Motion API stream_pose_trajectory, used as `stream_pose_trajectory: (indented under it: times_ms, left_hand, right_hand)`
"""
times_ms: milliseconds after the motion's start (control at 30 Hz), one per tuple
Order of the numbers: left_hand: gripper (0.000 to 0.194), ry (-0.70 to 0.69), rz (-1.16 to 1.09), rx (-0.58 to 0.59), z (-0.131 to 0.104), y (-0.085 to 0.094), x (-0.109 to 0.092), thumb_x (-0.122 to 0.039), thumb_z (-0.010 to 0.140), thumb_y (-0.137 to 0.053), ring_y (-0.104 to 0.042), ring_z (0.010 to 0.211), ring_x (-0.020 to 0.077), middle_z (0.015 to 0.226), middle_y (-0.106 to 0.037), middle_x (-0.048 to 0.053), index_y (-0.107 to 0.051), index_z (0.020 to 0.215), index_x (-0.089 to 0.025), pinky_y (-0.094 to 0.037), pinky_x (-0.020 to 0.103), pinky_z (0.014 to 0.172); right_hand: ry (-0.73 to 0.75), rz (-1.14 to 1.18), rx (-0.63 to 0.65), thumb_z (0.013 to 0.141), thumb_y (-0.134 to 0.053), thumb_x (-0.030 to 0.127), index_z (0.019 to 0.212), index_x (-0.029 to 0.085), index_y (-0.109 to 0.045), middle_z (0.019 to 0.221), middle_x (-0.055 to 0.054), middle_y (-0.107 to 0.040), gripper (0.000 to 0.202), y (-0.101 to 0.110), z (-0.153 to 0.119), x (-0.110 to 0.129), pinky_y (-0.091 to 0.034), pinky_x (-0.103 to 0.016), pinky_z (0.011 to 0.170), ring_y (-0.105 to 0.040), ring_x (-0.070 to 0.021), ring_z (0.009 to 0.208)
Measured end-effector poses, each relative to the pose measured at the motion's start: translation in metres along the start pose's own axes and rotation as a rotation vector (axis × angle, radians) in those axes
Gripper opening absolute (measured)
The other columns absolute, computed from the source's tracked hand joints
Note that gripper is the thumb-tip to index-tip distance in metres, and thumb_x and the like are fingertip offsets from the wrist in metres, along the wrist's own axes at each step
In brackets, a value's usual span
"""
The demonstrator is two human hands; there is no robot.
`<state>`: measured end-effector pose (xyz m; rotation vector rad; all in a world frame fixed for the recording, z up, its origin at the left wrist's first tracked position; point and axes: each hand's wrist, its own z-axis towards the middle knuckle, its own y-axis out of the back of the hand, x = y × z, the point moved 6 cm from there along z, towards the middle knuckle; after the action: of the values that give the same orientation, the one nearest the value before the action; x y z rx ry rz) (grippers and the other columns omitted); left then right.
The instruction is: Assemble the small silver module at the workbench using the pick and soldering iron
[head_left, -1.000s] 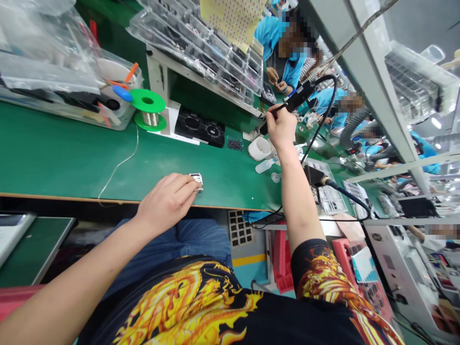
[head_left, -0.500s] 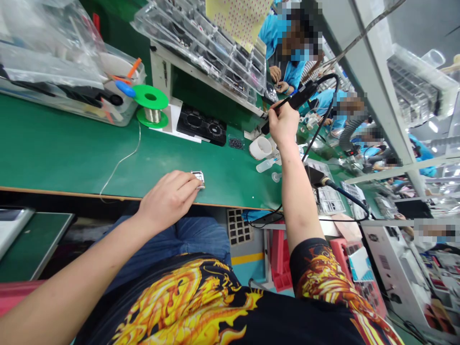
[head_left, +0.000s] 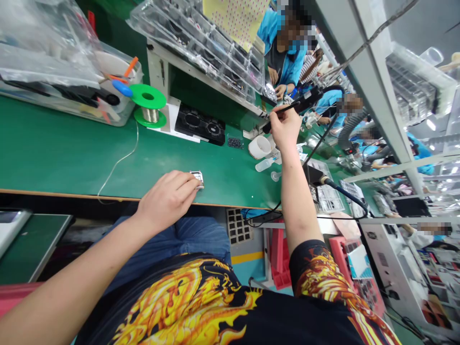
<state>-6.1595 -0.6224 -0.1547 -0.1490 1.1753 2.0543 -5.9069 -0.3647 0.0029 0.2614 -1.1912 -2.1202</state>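
Observation:
Near the front edge of the green table (head_left: 64,148), my left hand (head_left: 170,194) has its fingertips closed on a small silver metal part (head_left: 197,178). My right hand (head_left: 286,125) is raised at the back right, beside the shelf end, with its fingers wrapped round a thin black tool (head_left: 287,108). A white round cup (head_left: 260,147) sits just below and left of that hand. Near it lie a small translucent bottle (head_left: 264,164) and a tiny tray of dark bits (head_left: 235,142). A black panel with round openings (head_left: 200,125) rests against the shelf foot.
A green solder spool (head_left: 148,105) stands beside a plastic bin (head_left: 125,108) at the left, its wire trailing to the table edge. Compartment boxes (head_left: 215,52) fill the shelf. A black cable hangs by my right forearm. People in blue work beyond.
The black tool in my right hand has tilted, and the thicker black object behind it now appears farther right, apart from the fingers. My left hand stays on the metal part.

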Motion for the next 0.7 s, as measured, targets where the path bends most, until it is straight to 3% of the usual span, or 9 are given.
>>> stream_pose_trajectory:
  times_ms: [167,367,533,667,700]
  left_hand:
    - [0.021,0.000,0.000,-0.015,0.001,0.001,-0.002,-0.016,0.103,-0.059,-0.069,0.107,0.0309,0.116,-0.076,0.012,-0.073,0.119,-0.020,-0.057,0.049,0.096]
    - [0.021,0.019,0.027,-0.038,0.000,0.004,-0.006,-0.018,0.103,-0.062,-0.067,0.107,0.0305,0.118,-0.073,0.012,-0.071,0.121,-0.022,-0.058,0.047,0.094]
    - [0.024,0.051,-0.009,-0.021,0.001,0.008,-0.008,-0.017,0.102,-0.063,-0.067,0.112,0.0290,0.121,-0.071,0.012,-0.068,0.126,-0.023,-0.057,0.046,0.099]
    - [0.030,0.065,-0.056,0.021,0.004,0.012,-0.010,-0.020,0.101,-0.068,-0.067,0.119,0.0293,0.127,-0.068,0.012,-0.066,0.130,-0.025,-0.057,0.048,0.104]
    - [0.031,0.065,-0.061,0.040,0.005,0.013,-0.011,-0.022,0.100,-0.069,-0.066,0.120,0.0297,0.129,-0.067,0.012,-0.066,0.131,-0.025,-0.057,0.048,0.105]
  right_hand:
    - [-0.157,0.183,-0.170,0.105,-0.058,0.050,0.115,0.022,-0.069,0.100,-0.007,-0.076,0.032,0.007,-0.009,-0.008,-0.066,-0.046,0.090,-0.078,-0.0257,0.100]
    - [-0.276,0.387,-0.277,0.105,-0.057,0.057,0.122,0.024,-0.066,0.101,-0.007,-0.075,0.038,-0.012,-0.019,-0.028,-0.068,-0.042,0.078,-0.080,-0.0255,0.096]
    - [-0.215,0.438,-0.309,0.107,-0.048,0.066,0.123,0.023,-0.063,0.099,-0.007,-0.073,0.048,-0.026,-0.003,-0.018,-0.066,-0.038,0.073,-0.079,-0.0230,0.092]
    - [-0.385,0.415,-0.477,0.110,-0.045,0.054,0.117,0.026,-0.056,0.098,-0.006,-0.073,0.031,-0.018,0.011,-0.014,-0.063,-0.031,0.074,-0.076,-0.0161,0.084]
    - [-0.390,0.400,-0.450,0.111,-0.043,0.051,0.118,0.027,-0.054,0.101,-0.006,-0.073,0.027,-0.016,0.017,-0.013,-0.063,-0.030,0.074,-0.076,-0.0165,0.087]
